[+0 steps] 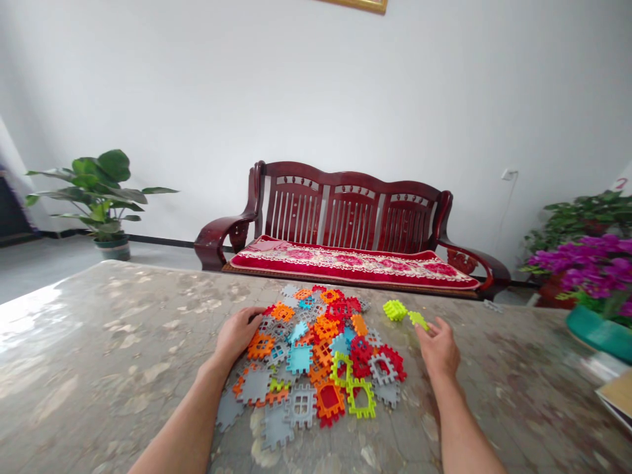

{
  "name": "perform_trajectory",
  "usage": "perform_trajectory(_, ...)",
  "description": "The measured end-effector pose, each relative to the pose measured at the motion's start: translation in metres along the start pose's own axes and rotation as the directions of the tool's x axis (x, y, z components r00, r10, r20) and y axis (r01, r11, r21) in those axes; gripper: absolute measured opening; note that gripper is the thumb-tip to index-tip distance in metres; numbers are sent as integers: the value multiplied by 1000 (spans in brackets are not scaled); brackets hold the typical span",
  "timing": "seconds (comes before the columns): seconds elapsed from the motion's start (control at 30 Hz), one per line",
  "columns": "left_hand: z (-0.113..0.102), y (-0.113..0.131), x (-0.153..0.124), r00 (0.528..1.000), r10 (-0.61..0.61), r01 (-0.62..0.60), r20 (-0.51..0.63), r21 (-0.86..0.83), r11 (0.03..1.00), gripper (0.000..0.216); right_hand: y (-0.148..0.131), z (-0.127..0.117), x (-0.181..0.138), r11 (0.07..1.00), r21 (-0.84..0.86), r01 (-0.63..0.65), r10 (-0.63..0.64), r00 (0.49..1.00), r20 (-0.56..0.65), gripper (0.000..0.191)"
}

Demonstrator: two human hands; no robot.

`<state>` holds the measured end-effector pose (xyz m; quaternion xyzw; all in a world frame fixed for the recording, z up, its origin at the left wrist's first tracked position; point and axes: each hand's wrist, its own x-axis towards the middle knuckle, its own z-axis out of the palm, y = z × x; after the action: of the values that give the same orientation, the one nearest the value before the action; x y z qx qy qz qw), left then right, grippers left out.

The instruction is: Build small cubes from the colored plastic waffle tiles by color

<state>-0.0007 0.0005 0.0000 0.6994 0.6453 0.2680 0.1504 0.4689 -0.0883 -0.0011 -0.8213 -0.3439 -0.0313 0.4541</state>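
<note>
My right hand (441, 345) pinches a lime-green interlocking building tile (418, 320) between thumb and fingers, right of the pile. Just left of that tile lies a small stack of lime-green tiles (394, 310). My left hand (241, 334) rests at the left edge of the heap, its fingers bent over grey and red tiles; whether it grips one is hidden. Between my hands spreads the heap of notched tiles: orange (326, 327), red (362, 356), grey (301, 405) and light blue (299, 359). Two lime-green frame tiles (362, 399) lie at its near right side.
The heap sits on a patterned table (148, 355). A flower pot (600, 329) with purple blossoms and a box (617, 395) stand at the right. Near the far right edge lies a small grey piece (492, 306). A wooden bench (345, 217) stands beyond the table.
</note>
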Motion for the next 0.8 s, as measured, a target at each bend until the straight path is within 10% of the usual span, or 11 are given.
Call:
perform_trajectory(0.33,0,-2,0,1000,-5,6,6,-6,1000,39,-17,24,2,976,189,112,-106,994,-39,73)
perform_trajectory(0.8,1,-2,0,1000,0,0,-1,-3,1000,39,-44,24,11,972,-92,215,-214,977,19,78)
